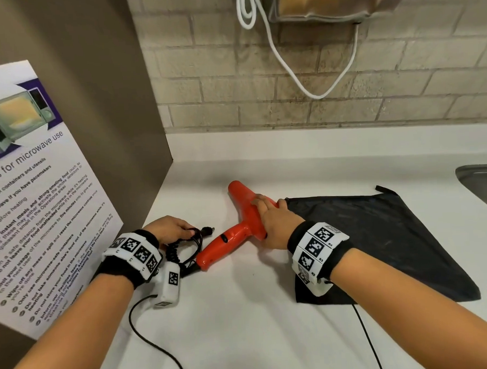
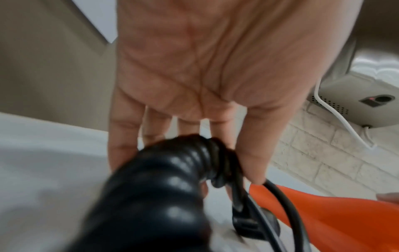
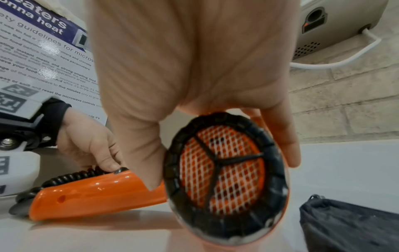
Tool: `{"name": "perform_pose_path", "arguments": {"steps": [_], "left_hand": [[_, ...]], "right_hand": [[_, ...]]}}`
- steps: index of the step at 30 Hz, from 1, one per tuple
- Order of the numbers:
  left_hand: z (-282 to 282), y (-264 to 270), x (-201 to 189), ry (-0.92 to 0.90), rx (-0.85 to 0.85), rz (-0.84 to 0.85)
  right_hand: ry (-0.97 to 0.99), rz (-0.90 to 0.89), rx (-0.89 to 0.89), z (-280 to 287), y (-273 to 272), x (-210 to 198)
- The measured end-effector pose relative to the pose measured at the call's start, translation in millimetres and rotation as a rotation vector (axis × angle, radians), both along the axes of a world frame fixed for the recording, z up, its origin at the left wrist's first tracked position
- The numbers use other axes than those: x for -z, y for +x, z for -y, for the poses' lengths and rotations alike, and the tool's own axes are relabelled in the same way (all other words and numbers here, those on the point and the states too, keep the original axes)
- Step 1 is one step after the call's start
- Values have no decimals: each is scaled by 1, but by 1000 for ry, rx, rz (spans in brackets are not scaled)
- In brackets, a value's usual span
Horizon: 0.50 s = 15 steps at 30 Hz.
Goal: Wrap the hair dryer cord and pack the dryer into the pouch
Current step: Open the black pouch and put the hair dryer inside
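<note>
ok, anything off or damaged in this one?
Nothing stands out. The dryer lies intact on the counter under the right hand, the left hand holds the cord, and the pouch lies flat beside them.

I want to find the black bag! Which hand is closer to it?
The right hand, holding the hair dryer, sits at the edge of the black pouch. The left hand is farther off, holding the cord.

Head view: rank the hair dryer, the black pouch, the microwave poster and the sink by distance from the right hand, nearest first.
1. Hair dryer, gripped by the right hand.
2. Black pouch, just right of it.
3. Sink, far right edge.
4. Microwave poster, far left.
</note>
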<state>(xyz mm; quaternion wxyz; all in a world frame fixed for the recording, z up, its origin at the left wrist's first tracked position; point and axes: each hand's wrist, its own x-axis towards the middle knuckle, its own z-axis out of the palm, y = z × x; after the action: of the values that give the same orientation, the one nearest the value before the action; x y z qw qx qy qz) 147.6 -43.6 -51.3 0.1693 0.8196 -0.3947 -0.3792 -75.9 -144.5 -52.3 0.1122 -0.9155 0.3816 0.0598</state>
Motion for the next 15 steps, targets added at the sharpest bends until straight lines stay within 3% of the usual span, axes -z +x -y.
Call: {"name": "perform_pose_path", "arguments": {"steps": [10,15], "left_hand": [[3,5,2,58,-2,7],[-3,13,3,88,-27,145]], "right_hand": [[-28,-6,6,3,-2,-5],[-42,50,12,1,-3,-9]]}}
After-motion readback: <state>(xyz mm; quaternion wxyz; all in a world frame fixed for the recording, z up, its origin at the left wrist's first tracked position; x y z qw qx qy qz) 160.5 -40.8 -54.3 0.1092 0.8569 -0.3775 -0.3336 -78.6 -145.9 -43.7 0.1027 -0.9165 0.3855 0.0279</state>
